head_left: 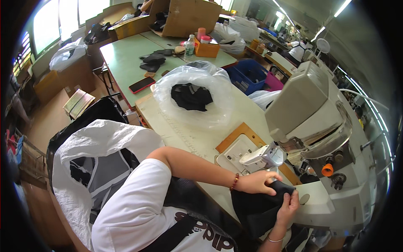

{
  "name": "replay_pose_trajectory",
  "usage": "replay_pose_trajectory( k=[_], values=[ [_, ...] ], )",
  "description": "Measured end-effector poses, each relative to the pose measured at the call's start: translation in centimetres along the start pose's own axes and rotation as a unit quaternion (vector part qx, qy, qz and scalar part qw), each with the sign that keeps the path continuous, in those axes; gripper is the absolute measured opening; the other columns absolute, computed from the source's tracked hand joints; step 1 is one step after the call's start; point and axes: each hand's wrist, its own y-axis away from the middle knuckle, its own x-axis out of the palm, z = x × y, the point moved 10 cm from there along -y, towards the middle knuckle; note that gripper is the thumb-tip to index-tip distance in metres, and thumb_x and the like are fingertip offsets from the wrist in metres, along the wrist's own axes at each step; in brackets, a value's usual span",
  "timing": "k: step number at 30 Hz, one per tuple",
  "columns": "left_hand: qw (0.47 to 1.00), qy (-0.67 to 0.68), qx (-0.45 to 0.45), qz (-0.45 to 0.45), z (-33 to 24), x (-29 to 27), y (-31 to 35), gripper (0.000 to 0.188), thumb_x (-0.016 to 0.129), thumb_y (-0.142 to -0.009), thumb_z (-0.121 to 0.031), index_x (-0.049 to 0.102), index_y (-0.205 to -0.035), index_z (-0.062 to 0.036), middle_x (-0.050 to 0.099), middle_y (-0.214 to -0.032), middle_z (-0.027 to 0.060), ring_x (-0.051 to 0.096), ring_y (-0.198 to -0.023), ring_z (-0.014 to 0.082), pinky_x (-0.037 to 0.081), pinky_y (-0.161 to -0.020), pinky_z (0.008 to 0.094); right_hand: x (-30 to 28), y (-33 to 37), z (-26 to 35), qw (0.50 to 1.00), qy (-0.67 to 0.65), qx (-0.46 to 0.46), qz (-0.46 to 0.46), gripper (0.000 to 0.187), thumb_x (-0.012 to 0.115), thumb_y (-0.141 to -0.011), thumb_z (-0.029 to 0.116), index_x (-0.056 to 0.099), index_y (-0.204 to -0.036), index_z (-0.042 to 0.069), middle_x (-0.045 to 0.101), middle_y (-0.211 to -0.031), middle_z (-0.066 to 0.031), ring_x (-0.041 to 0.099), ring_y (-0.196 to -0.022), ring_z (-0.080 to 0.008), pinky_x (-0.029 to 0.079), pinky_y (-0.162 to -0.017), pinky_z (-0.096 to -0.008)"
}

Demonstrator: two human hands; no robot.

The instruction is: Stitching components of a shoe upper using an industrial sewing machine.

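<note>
Left hand [257, 183] and right hand [288, 206] are both gripping a dark, matte, folded black fabric piece [256, 206], pressing it flat just below the sewing machine [319, 126] head.

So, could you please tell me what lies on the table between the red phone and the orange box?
In the head view, dark fabric pieces lie on the green table between the red phone and the orange box.

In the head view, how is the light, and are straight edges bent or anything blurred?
Head view: bright daylight washes out the windows; the sewing machine and table edge bow toward the dark round rim; both hands, left hand and right hand, on the black fabric look sharp, without motion blur.
</note>
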Motion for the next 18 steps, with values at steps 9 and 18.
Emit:
replay_pose_trajectory(
  k=[9,18],
  values=[
    [0.992,-0.072,0.099,-0.014,-1.1,-1.4,-0.9,0.046,0.077,-0.098,-0.030,0.058,-0.073,0.0038,0.044,-0.057,0.0079,0.042,-0.057,0.0095,0.039,-0.054,0.0345,1.5,-2.3,2.4,0.995,-0.087,-0.046,0.024,0.041,0.059,-0.102,0.000,0.055,-0.143,-0.002,0.074,-0.099,-0.0098,0.067,-0.092,-0.0138,0.051,-0.086,-0.0275],
    [0.971,-0.133,0.084,-0.180,-4.5,-3.8,0.6,0.038,0.077,-0.095,-0.021,0.057,-0.077,0.0064,0.045,-0.062,0.0162,0.042,-0.059,0.0109,0.041,-0.056,0.0355,3.5,-3.3,7.3,0.981,0.116,-0.152,0.032,0.037,0.059,-0.102,-0.001,0.056,-0.139,-0.003,0.069,-0.128,-0.0209,0.070,-0.110,-0.0312,0.052,-0.098,-0.0376]
  ],
)
